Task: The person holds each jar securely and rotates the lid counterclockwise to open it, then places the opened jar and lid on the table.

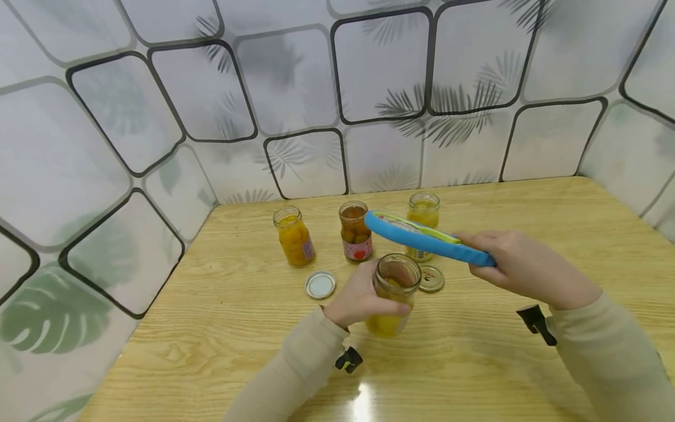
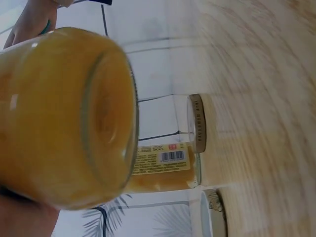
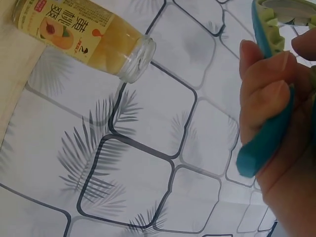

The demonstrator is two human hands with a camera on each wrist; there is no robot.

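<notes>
My left hand (image 1: pixel 361 298) grips a glass jar (image 1: pixel 387 323) of yellow fruit, its open mouth facing up. In the left wrist view the bottom of this jar shows, raised off the wood. Higher and to the right, my right hand (image 1: pixel 519 264) holds a blue jar opener (image 1: pixel 422 237) by its handles, fingers wrapped round them. Green teeth line the opener's inside in the right wrist view, and a round metal lid (image 3: pixel 284 11) sits between them. The opener's far end overlaps the jars behind it in the head view.
Three more lidless jars stand behind: orange fruit (image 1: pixel 296 243), brownish fruit (image 1: pixel 355 234) and yellow fruit (image 1: pixel 423 214). A lid (image 1: pixel 320 285) lies inside up left of my hand; a gold lid (image 1: pixel 432 279) lies right of the held jar. A patterned wall covering (image 1: pixel 379 152) borders the wooden table (image 1: pixel 227 328).
</notes>
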